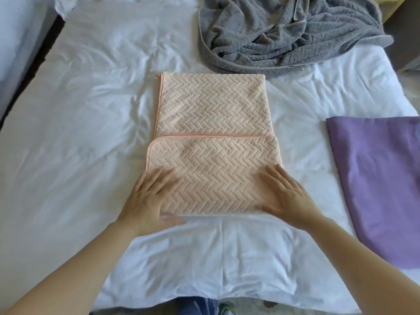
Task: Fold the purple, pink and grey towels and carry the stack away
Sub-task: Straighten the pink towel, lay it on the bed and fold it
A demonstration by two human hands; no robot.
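A pink towel [213,123] with a zigzag weave lies in the middle of the bed, its near part folded up over itself. My left hand [151,198] rests flat on the near left corner of the fold, fingers straight. My right hand [287,194] presses flat on the near right corner. The purple towel [381,183] lies folded flat at the right edge of the bed. The grey towel [288,30] sits crumpled in a heap at the far right.
The bed is covered by a wrinkled white sheet [91,133]. A dark gap [29,71] runs along the bed's left side. The near edge of the bed [204,296] is just in front of my legs.
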